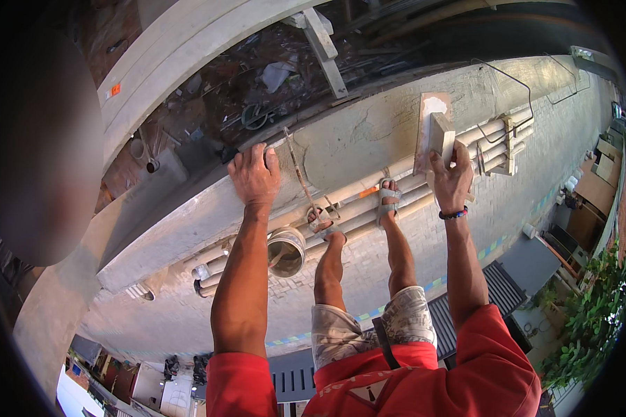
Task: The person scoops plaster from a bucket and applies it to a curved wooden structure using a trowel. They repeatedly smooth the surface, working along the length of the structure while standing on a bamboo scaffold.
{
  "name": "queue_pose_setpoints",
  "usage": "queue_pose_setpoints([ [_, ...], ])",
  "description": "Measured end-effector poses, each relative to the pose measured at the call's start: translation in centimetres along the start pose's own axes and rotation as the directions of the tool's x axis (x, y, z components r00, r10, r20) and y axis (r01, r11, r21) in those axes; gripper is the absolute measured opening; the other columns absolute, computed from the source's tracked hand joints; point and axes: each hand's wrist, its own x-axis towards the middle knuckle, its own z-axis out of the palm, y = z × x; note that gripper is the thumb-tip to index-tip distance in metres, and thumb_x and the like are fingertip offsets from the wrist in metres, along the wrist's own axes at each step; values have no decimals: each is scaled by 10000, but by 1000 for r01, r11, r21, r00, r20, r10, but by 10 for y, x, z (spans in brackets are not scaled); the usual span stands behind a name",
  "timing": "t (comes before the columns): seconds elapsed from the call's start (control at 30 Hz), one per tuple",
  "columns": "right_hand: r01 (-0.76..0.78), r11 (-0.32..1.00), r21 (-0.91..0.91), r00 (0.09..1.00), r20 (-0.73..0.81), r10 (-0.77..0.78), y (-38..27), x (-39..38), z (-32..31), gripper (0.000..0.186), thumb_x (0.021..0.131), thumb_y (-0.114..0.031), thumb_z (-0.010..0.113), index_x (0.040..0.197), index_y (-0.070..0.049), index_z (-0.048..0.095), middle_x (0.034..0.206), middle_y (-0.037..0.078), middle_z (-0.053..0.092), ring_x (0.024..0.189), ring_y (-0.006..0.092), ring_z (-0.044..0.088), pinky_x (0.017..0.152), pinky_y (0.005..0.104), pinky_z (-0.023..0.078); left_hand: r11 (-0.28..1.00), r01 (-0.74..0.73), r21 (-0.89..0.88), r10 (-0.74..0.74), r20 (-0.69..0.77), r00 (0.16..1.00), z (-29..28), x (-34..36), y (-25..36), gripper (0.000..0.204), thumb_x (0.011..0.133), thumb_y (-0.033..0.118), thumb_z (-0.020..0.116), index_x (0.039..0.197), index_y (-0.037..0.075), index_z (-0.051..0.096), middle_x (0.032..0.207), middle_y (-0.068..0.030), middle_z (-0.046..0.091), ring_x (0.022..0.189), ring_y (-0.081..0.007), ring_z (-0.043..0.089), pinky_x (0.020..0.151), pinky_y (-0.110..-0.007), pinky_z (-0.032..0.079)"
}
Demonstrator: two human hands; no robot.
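Observation:
My right hand (452,177) grips a plastering float (431,125) by its wooden block handle. The flat board lies against the grey concrete ledge (355,135), and a white patch shows at its far end. To the left, my left hand (255,174) is hooked over the ledge's far edge, its fingertips partly hidden. A thin rusty rod (298,167) leans across the ledge just right of that hand. Below it hangs or stands a bucket (286,251) with a tool inside; which of the two I cannot tell.
My sandalled feet stand on several long poles (410,194) running along the ledge, high above a paved surface (535,184). Bent metal rods (528,94) stick out at the right. Beyond the ledge lies a dark area with debris (278,73). A pale curved beam (160,62) crosses the upper left.

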Motion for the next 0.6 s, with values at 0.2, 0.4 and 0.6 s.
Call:
queue_pose_setpoints([
  [0.2,231,968,100,958,149,-244,-75,-58,77,516,721,-84,733,1194,-14,538,1003,167,507,928,348,521,788,448,474,995,90,35,-94,120,988,-5,0,5,267,945,299,525,1080,99,639,1040,-73,681,968,-286,589,890,-443,402],
  [0.4,265,964,-15,951,172,-258,-60,-44,88,538,684,-63,739,1180,-46,534,1024,156,491,959,350,498,805,441,480,997,62,51,-67,113,991,-3,-2,1,277,956,312,514,1081,99,639,1060,-79,673,982,-286,585,890,-438,401],
  [0.6,-4,965,-261,978,-202,-51,60,52,15,381,787,-205,683,1086,10,583,1001,227,575,921,414,572,817,486,471,1000,1,22,-1,25,1000,-1,-2,-1,236,935,289,535,1039,101,633,992,-75,671,912,-282,584,837,-442,398],
])
